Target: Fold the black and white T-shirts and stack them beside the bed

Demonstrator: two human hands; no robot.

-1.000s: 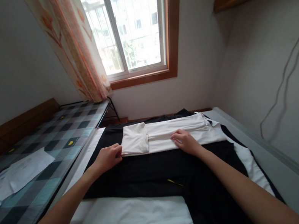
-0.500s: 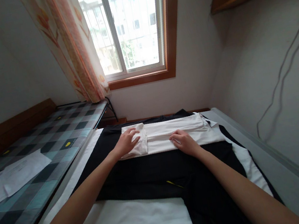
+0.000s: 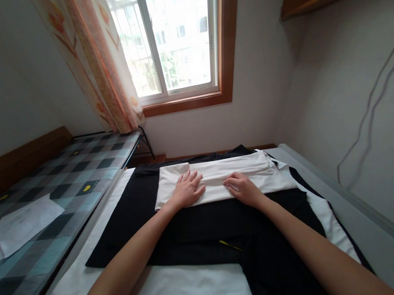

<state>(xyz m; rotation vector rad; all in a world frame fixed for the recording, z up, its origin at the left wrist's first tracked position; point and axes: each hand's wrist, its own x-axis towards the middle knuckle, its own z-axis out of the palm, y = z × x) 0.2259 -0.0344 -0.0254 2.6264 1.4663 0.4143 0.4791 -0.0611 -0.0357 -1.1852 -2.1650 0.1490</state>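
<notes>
Black cloth [image 3: 195, 226] spreads on the near side. On its far part, a folded white garment [image 3: 240, 164] lies directly under the left hand [image 3: 188, 188], flat with fingers spread, and the right hand [image 3: 242, 188], fingers curled against it; whether those pinch fabric, I cannot tell. The garment forms a long strip, creased lengthwise towards its right end.

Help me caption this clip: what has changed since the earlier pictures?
The left hand, closed at the white cloth's left edge a second ago, has let go, moved right and now lies open across the inner edge of the folded end. The right hand and the fold stayed in place.
</notes>
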